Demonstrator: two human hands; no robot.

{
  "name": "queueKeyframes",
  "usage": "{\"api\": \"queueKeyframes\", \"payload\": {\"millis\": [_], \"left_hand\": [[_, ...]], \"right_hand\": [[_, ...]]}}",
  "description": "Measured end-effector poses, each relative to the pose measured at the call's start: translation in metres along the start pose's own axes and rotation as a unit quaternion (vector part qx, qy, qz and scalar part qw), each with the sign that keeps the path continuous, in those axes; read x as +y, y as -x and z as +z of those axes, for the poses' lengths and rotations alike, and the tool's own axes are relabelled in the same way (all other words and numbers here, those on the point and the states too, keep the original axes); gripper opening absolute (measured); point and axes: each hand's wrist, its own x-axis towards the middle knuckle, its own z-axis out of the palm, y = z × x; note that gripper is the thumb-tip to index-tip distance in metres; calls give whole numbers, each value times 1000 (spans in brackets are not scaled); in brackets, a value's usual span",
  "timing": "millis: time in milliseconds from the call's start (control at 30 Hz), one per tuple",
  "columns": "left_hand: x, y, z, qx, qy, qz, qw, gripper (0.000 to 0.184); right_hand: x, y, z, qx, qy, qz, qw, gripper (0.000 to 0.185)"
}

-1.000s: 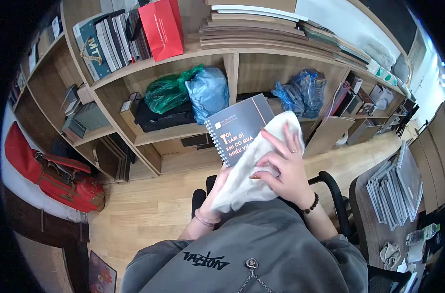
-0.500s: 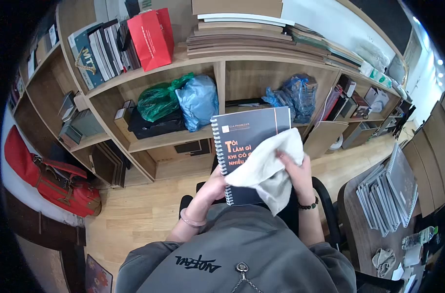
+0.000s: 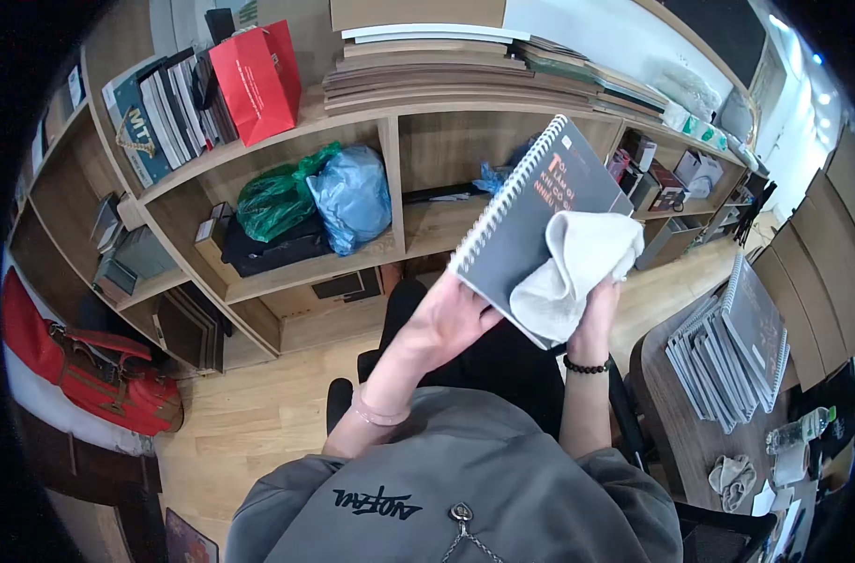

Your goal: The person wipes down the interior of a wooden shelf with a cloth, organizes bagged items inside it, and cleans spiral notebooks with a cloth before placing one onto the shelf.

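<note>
A dark grey spiral notebook [image 3: 530,225] with orange and white lettering is held up in front of my body, tilted to the right. My left hand [image 3: 449,317] grips it near its lower left corner, with some fingers behind the cover. My right hand [image 3: 598,310] is closed on a white cloth [image 3: 577,267] at the notebook's lower right side. The cloth lies bunched over the lower part of the cover and hides some of the lettering. Most of my right fingers are covered by it.
A desk [image 3: 666,394] at the right bears a stack of spiral notebooks [image 3: 727,352], a plastic bottle [image 3: 801,430] and a crumpled cloth [image 3: 732,480]. Wooden shelves [image 3: 396,188] stand ahead, with bags and books. A red bag [image 3: 118,375] is at the left.
The notebook has gone from nearly upright to tilted right, and it is raised. The cloth has shifted to the right with my right hand. The view has turned slightly right.
</note>
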Motion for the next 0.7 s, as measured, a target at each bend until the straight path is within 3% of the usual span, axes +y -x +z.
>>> {"api": "queueKeyframes", "payload": {"millis": [100,267,333,400,433,500,567,633,700], "left_hand": [[-16,1,-13,91,-185,127,970,57],[19,2,-22,118,-33,73,990,55],[23,3,-22,140,-18,74,987,56],[24,4,-19,150,-11,73,986,56],[25,3,-16,126,-30,75,989,57],[24,4,-11,82,-67,76,991,57],[17,4,-10,64,-83,72,992,58],[6,6,-10,30,-111,72,991,60],[-4,12,-13,45,-144,94,984,60]], "right_hand": [[2,15,12,-124,18,49,991,30],[-12,9,-7,-260,167,128,942,33],[-30,-4,-18,-176,271,64,944,35],[-43,-4,-9,-9,173,-88,981,39],[-48,-2,3,-8,171,-89,981,39],[-50,11,32,11,46,-289,956,45],[-33,10,34,-111,196,-364,904,51],[-32,11,58,-232,399,-521,718,55],[-19,30,65,-254,437,-434,745,54]]}}
